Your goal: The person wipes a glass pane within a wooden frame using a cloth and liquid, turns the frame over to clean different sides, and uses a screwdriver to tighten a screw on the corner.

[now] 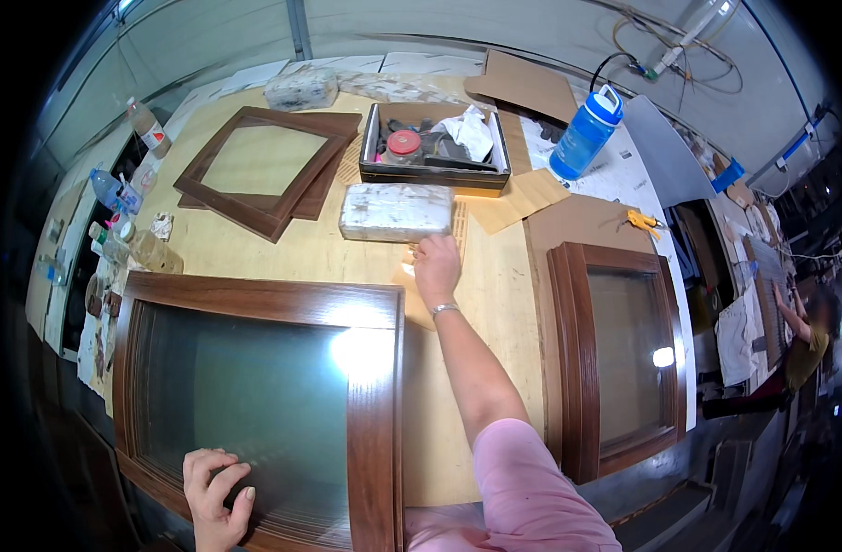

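Pale panelled walls (531, 28) stand behind a worktable (495, 368) with a light wood top, and past its right edge a co-worker (801, 350) is at another bench. At the near left corner of the worktable lies a brown framed glass panel (255, 377), its glass catching a bright reflection. Over its near rail is the left hand (217, 497), fingers loosely curled, thumb well apart, with nothing in its grasp; whether it touches the panel I cannot tell. Near the middle of the worktable, the right hand (437, 265) reaches to the near right corner of a whitish wrapped block (396, 212). Its fingers are bent together above a tan sheet (405, 284), but whether they have hold of the sheet or the block I cannot tell.

Just beyond the block, toward the far edge, sits an open box (421, 175) with a red-lidded jar (403, 144) and a crumpled white cloth (470, 135) inside. Toward the far left corner, 2 dark empty frames (303, 187) overlap. Along the right edge are a blue bottle (582, 138), a small yellow tool (641, 221) and more framed glass (623, 359) on cardboard (542, 304). Bottles (152, 251) line the left edge.
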`<act>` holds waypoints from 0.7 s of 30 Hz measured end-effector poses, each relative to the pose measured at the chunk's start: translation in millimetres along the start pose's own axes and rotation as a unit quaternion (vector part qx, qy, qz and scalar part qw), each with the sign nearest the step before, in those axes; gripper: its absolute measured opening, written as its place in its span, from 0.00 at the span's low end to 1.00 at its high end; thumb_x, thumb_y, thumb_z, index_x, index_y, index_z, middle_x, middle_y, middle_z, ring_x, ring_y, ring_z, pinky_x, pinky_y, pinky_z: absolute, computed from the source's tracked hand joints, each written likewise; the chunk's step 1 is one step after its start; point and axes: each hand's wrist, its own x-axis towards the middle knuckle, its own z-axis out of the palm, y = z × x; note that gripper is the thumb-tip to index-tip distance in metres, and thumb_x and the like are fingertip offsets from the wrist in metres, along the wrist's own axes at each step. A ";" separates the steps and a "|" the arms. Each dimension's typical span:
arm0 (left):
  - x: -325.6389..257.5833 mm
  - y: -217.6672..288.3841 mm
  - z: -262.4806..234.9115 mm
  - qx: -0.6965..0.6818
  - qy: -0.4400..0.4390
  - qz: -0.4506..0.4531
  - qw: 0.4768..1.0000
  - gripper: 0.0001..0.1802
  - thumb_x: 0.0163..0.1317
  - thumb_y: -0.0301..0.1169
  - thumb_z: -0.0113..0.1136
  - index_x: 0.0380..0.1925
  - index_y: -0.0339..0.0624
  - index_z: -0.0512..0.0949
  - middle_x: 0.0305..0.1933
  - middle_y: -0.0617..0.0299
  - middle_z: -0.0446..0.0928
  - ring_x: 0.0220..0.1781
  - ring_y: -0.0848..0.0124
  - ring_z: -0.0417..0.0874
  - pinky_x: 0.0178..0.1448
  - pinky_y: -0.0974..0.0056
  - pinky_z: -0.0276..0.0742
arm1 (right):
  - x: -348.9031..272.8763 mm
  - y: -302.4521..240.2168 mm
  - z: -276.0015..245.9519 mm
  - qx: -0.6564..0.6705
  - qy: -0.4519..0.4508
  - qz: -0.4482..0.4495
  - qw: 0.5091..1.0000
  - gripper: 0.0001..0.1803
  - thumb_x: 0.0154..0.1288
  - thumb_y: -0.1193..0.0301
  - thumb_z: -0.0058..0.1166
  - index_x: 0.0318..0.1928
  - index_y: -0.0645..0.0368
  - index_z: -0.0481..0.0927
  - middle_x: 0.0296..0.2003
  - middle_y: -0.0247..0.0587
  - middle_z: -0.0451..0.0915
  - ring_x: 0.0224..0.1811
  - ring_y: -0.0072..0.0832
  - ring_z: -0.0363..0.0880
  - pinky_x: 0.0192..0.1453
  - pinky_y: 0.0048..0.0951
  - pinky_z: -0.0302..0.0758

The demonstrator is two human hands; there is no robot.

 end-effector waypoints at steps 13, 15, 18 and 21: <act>0.1 0.3 0.6 -0.011 0.006 -0.008 1.000 0.14 0.54 0.35 0.65 0.36 0.38 0.81 0.43 0.55 0.74 0.50 0.54 0.74 0.55 0.52 0.73 | -7.3 4.9 -10.7 0.028 -0.033 0.044 0.998 0.03 0.54 0.77 0.59 0.28 0.55 0.80 0.33 0.33 0.76 0.42 0.36 0.75 0.47 0.37 0.77; -0.2 0.7 0.3 -0.009 0.005 -0.008 1.000 0.14 0.54 0.35 0.65 0.36 0.38 0.80 0.43 0.55 0.74 0.50 0.54 0.74 0.55 0.52 0.73 | -6.5 3.8 -10.5 0.037 -0.031 0.042 0.998 0.03 0.54 0.76 0.60 0.30 0.55 0.82 0.33 0.33 0.76 0.43 0.35 0.75 0.48 0.37 0.77; 0.8 1.8 0.2 -0.006 0.005 -0.007 1.000 0.14 0.53 0.34 0.65 0.36 0.39 0.80 0.43 0.55 0.74 0.50 0.54 0.74 0.55 0.52 0.73 | -6.3 5.1 -7.6 0.034 -0.036 0.033 0.998 0.03 0.54 0.75 0.61 0.31 0.54 0.85 0.33 0.32 0.76 0.44 0.34 0.75 0.50 0.36 0.76; 1.1 1.9 0.6 -0.004 0.006 -0.002 1.000 0.14 0.52 0.34 0.65 0.36 0.39 0.80 0.43 0.55 0.74 0.50 0.54 0.74 0.55 0.52 0.73 | -4.7 7.3 -4.4 0.005 -0.052 0.027 0.998 0.04 0.54 0.74 0.61 0.29 0.53 0.86 0.33 0.30 0.76 0.44 0.34 0.74 0.51 0.35 0.76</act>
